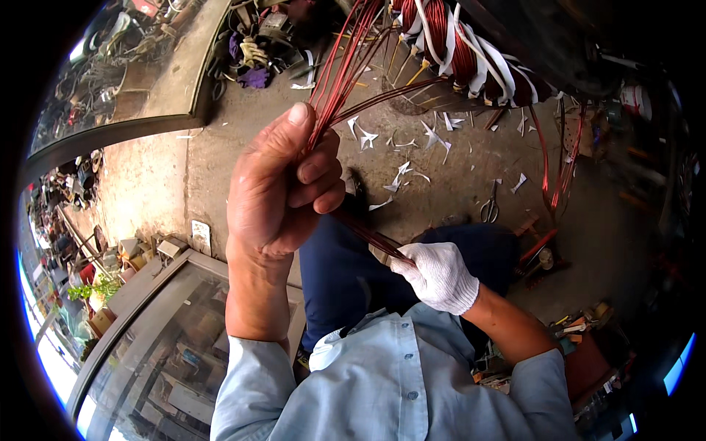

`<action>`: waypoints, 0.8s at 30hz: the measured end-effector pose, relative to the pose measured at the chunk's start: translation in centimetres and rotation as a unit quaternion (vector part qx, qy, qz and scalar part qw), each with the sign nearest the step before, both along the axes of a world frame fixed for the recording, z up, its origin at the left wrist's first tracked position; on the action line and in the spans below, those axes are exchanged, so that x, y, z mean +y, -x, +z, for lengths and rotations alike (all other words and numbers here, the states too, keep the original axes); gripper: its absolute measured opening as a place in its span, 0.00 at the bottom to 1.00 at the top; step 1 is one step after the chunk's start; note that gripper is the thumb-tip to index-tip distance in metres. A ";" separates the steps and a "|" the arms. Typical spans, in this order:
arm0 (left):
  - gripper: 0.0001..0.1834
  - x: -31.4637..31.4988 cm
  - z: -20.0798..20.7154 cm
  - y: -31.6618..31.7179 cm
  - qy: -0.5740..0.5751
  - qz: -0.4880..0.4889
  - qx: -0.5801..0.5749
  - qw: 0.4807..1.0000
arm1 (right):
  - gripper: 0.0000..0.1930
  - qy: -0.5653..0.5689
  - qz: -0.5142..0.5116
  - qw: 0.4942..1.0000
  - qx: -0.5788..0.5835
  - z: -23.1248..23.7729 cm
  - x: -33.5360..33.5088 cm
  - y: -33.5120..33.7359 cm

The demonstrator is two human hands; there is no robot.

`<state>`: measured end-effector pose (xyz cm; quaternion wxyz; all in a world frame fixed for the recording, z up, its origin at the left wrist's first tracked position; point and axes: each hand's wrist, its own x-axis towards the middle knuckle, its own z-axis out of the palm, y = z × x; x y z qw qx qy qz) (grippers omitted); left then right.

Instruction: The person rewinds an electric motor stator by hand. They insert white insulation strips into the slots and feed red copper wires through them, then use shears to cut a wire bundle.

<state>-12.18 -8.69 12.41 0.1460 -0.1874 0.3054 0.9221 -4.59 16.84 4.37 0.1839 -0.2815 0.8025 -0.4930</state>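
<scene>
My bare left hand (283, 180) is closed round a bundle of thin red copper wires (346, 62), thumb on top. Strands fan upward from it, and others run right to a large wire coil assembly (463, 55) bound with white strips. My right hand (439, 278), in a white knitted glove, grips a dark reddish bundle of wires (375, 239) lower down, over my lap. Both bundles seem to be one length passing between my hands, though my left fingers hide the join.
White paper scraps (401, 176) litter the concrete floor. Scissors (490, 209) lie right of my knees, near hanging red wires (548, 176). A glass-topped cabinet (147, 323) stands at lower left, a framed glass panel (158, 121) at upper left. Tools (577, 327) pile at lower right.
</scene>
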 end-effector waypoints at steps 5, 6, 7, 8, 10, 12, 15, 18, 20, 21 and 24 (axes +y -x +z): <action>0.14 0.3 -3.8 -1.2 -0.095 -0.001 0.161 0.982 | 0.08 0.040 0.028 0.999 0.009 -6.2 2.8 -2.6; 0.15 0.5 -4.5 -1.4 -0.124 -0.001 0.195 0.973 | 0.08 0.055 0.023 0.998 -0.006 -6.9 3.0 -3.2; 0.14 1.5 -4.4 -2.1 -0.140 0.012 0.207 0.968 | 0.09 0.073 0.018 0.997 -0.015 -7.2 3.1 -3.9; 0.15 2.0 -4.9 -2.3 -0.164 -0.002 0.230 0.959 | 0.09 0.092 0.010 0.995 -0.024 -7.0 3.0 -4.5; 0.17 4.2 -5.8 -3.9 -0.099 0.081 0.279 0.952 | 0.11 0.028 0.012 0.999 0.016 -6.0 3.2 -5.0; 0.26 5.1 -7.8 -6.6 -0.103 0.097 0.298 0.944 | 0.12 0.042 -0.029 0.998 -0.046 -5.4 2.3 -5.7; 0.32 10.0 -11.4 -12.7 0.032 0.031 0.241 0.970 | 0.15 0.048 -0.095 0.994 0.005 -4.5 2.6 -7.0; 0.17 12.5 -13.9 -17.4 0.154 0.011 0.205 0.966 | 0.12 0.041 -0.088 0.987 0.129 -6.5 0.3 -7.5; 0.14 11.9 -13.8 -17.9 0.117 0.030 0.190 0.974 | 0.13 0.027 -0.079 0.983 0.166 -7.1 -1.0 -7.9; 0.14 11.5 -13.3 -18.1 0.135 0.051 0.180 0.973 | 0.14 0.014 -0.091 0.984 0.153 -7.3 -1.8 -8.1; 0.12 11.3 -13.0 -18.2 0.220 0.088 0.116 0.965 | 0.18 -0.060 -0.100 0.984 0.134 -6.1 -0.9 -9.9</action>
